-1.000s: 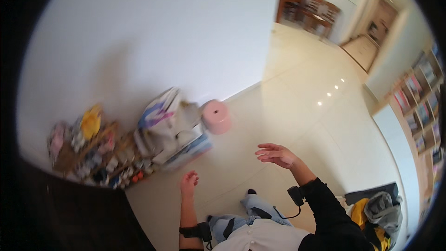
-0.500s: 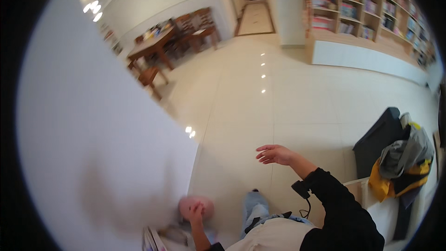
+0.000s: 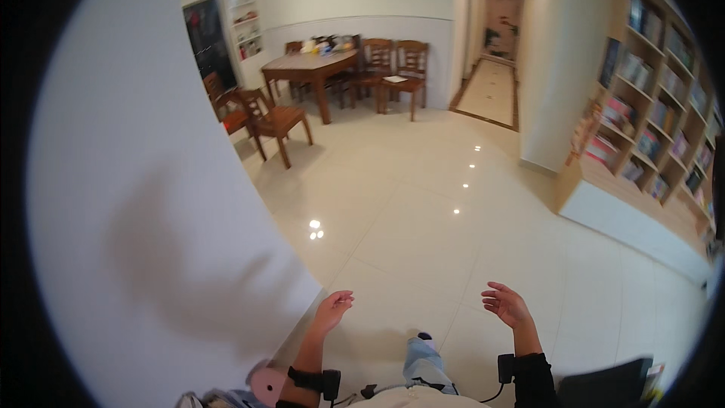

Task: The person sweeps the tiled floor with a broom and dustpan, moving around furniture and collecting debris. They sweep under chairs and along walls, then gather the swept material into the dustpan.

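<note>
My left hand (image 3: 331, 313) is held in the air beside the corner of the white wall (image 3: 189, 257), its fingers loosely bent with nothing in them. Over the tiled floor (image 3: 393, 227), my right hand (image 3: 509, 307) hovers with fingers apart, also holding nothing. Each forearm wears a small black device with a cable. Below my left forearm is a pink rounded object (image 3: 266, 387), partly hidden by the arm. Between my hands a leg in light blue jeans (image 3: 423, 363) shows.
A wooden dining table (image 3: 306, 68) with items on top stands ahead left, several wooden chairs (image 3: 279, 117) around it. A hallway (image 3: 489, 91) opens at the back. A long bookcase (image 3: 649, 98) runs along the right. A dark panel-like object (image 3: 608, 384) is at lower right.
The view has swung left and up, bringing more of the dining area in. My left hand has risen away from the pink object. The draped clothes at right have mostly left the picture.
</note>
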Available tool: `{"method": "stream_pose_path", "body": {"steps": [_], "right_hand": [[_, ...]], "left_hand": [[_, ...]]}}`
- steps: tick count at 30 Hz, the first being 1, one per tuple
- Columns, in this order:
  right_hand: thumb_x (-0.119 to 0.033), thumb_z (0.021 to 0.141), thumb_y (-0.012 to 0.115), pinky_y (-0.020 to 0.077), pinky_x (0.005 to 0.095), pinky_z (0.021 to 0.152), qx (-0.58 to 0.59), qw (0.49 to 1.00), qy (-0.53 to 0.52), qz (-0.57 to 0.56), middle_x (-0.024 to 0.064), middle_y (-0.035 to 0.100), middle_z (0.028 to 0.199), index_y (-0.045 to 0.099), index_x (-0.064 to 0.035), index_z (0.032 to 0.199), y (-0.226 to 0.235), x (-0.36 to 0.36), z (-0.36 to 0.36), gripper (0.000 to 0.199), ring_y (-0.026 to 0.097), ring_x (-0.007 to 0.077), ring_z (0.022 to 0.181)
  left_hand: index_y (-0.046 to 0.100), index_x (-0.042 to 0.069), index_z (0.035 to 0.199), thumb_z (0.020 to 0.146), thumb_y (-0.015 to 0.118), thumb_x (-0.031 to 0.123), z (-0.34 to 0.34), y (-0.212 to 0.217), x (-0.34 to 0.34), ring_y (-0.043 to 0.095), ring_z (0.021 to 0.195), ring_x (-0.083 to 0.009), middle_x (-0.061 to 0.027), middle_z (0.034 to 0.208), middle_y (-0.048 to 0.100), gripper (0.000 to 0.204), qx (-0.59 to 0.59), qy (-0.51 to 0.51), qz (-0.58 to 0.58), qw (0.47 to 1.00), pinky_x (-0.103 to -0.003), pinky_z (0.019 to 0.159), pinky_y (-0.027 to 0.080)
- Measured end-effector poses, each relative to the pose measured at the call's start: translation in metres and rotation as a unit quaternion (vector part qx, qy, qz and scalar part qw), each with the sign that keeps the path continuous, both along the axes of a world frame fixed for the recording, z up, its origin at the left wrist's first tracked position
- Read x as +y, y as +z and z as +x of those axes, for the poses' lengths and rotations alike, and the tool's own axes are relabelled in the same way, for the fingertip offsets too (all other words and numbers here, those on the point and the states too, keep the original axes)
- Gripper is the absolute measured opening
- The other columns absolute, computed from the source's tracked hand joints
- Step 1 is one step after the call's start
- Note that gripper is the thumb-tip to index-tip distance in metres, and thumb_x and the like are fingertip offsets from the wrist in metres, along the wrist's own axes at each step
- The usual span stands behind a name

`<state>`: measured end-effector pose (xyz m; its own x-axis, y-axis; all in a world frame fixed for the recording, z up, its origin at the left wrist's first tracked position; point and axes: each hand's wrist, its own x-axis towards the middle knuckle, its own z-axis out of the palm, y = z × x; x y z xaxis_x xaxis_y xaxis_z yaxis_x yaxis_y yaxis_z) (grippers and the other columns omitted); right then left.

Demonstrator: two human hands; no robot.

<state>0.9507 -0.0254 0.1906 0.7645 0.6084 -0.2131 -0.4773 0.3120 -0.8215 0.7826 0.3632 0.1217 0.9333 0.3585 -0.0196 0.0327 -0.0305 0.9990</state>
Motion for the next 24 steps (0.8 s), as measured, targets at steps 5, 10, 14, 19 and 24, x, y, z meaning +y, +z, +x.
{"method": "stream_pose_path", "body": {"steps": [5,10,14,19,24], "right_hand": [[-0.011,0.079,0.045,0.0438,0.0309,0.072,-0.018,0.996,0.086,0.007,0.0140,0.054,0.090,0.046,-0.0009,0.099,0.026,0.080,0.140,0.022,0.054,0.0220,0.080],[-0.012,0.080,0.043,0.0409,0.0328,0.075,-0.081,0.954,0.281,0.060,0.0139,0.052,0.091,0.047,-0.0014,0.090,0.095,0.228,0.225,0.016,0.051,0.0215,0.084],[-0.017,0.080,0.043,0.0381,0.0345,0.076,-0.181,0.852,0.413,0.268,0.0183,0.049,0.092,0.047,-0.0019,0.084,0.179,0.334,0.247,0.016,0.047,0.0256,0.090],[-0.029,0.082,0.041,0.0267,0.0421,0.087,-0.196,0.673,0.544,0.461,0.0265,0.042,0.101,0.046,-0.0008,0.088,0.282,0.422,0.265,0.029,0.041,0.0325,0.095],[-0.027,0.081,0.042,0.0268,0.0405,0.087,-0.221,0.588,0.541,0.559,0.0226,0.043,0.101,0.047,-0.0021,0.090,0.341,0.520,0.314,0.027,0.041,0.0319,0.096]], "left_hand": [[0.048,0.000,0.102,0.077,0.048,0.011,0.053,-0.020,0.032,0.051,0.080,-0.0130,-0.0083,0.092,0.054,0.028,0.123,0.142,-0.071,0.980,-0.024,0.070,0.041],[0.049,0.002,0.101,0.077,0.048,0.012,0.083,-0.020,0.070,0.052,0.075,-0.0115,-0.0055,0.090,0.055,0.027,0.126,0.223,-0.090,0.963,-0.023,0.065,0.041],[0.050,0.004,0.102,0.077,0.049,0.013,0.122,-0.027,0.129,0.053,0.073,-0.0116,-0.0044,0.088,0.056,0.026,0.153,0.288,-0.093,0.941,-0.023,0.064,0.041],[0.049,0.001,0.101,0.077,0.049,0.013,0.212,-0.025,0.239,0.053,0.076,-0.0136,-0.0064,0.088,0.056,0.027,0.131,0.277,-0.076,0.949,-0.023,0.067,0.042],[0.047,-0.003,0.101,0.077,0.049,0.011,0.329,0.028,0.347,0.052,0.082,-0.0159,-0.0099,0.091,0.054,0.028,0.091,0.237,-0.052,0.966,-0.026,0.075,0.042]]}}
